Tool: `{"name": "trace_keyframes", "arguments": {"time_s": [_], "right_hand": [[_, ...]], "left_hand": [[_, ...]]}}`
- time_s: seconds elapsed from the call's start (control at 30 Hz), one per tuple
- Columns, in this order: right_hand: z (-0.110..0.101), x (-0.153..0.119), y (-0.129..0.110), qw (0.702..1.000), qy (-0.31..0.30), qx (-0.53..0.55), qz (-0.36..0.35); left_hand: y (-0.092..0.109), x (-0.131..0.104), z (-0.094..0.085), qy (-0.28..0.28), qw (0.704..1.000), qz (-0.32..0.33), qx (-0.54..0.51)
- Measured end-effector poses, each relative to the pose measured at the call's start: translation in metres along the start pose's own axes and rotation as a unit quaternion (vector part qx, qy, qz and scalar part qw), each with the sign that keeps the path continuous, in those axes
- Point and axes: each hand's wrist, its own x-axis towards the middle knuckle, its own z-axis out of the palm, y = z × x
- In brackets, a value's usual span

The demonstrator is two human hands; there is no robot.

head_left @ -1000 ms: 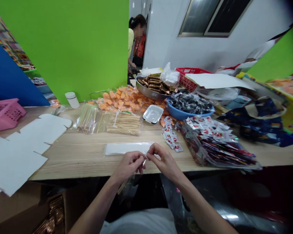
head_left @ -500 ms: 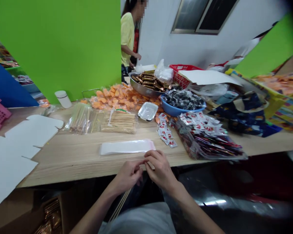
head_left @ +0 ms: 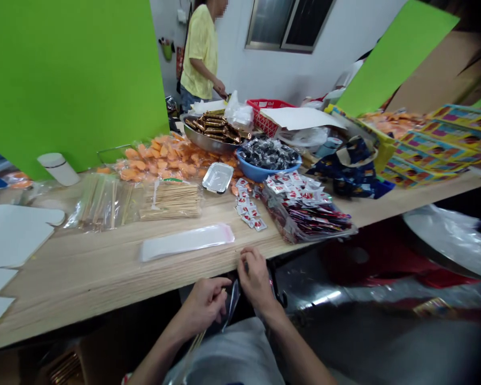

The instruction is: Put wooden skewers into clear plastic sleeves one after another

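Note:
My left hand (head_left: 206,306) is closed in front of the table edge, around thin wooden sticks (head_left: 195,342) that slant down toward my lap. Between my two hands hangs a narrow clear plastic sleeve (head_left: 233,302). My right hand (head_left: 255,278) has curled fingers at the table's front edge and appears to grip the upper end of that sleeve; its fingertips are partly hidden. On the table just beyond my hands lies a flat stack of clear sleeves (head_left: 186,241) with a pinkish end. Farther back is a bag of wooden sticks (head_left: 172,199).
Behind are orange wrapped pieces (head_left: 160,158), a foil tray (head_left: 217,177), a metal bowl of gold packets (head_left: 208,140) and a blue basin (head_left: 260,172). At right, a clear tray (head_left: 291,230) holds sachets. White card (head_left: 16,230) lies left. A person in yellow (head_left: 200,53) stands behind.
My hands have moved apart from touching fingertips, the left one lower. The plastic sleeve now shows between them. The view has swung right, and the person behind has an arm farther forward.

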Motion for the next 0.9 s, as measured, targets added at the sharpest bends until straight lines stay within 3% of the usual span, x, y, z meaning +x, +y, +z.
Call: {"name": "trace_keyframes", "arguments": {"time_s": [0.17, 0.3, 0.4, 0.5, 0.67, 0.8, 0.9], "right_hand": [[-0.02, 0.028, 0.036, 0.998, 0.023, -0.009, 0.052], [-0.032, 0.015, 0.016, 0.995, -0.022, 0.101, 0.015], [-0.02, -0.023, -0.006, 0.974, -0.149, 0.17, -0.016], [0.008, -0.06, -0.005, 0.964, -0.232, 0.129, 0.016], [0.045, -0.08, 0.036, 0.967, -0.212, -0.003, 0.142], [0.036, -0.073, 0.061, 0.965, -0.202, -0.002, 0.17], [0.019, -0.069, 0.06, 0.962, -0.228, 0.033, 0.148]], "left_hand": [[-0.002, -0.004, -0.016, 0.059, 0.997, -0.01, -0.039], [0.003, -0.006, -0.034, 0.112, 0.991, -0.01, -0.071], [0.005, -0.009, -0.046, 0.156, 0.984, -0.007, -0.083], [0.005, -0.011, -0.052, 0.183, 0.979, -0.001, -0.086], [0.001, -0.016, -0.052, 0.18, 0.981, 0.011, -0.077], [-0.001, -0.019, -0.055, 0.194, 0.979, 0.004, -0.07], [0.0, -0.017, -0.057, 0.207, 0.976, 0.011, -0.072]]}}
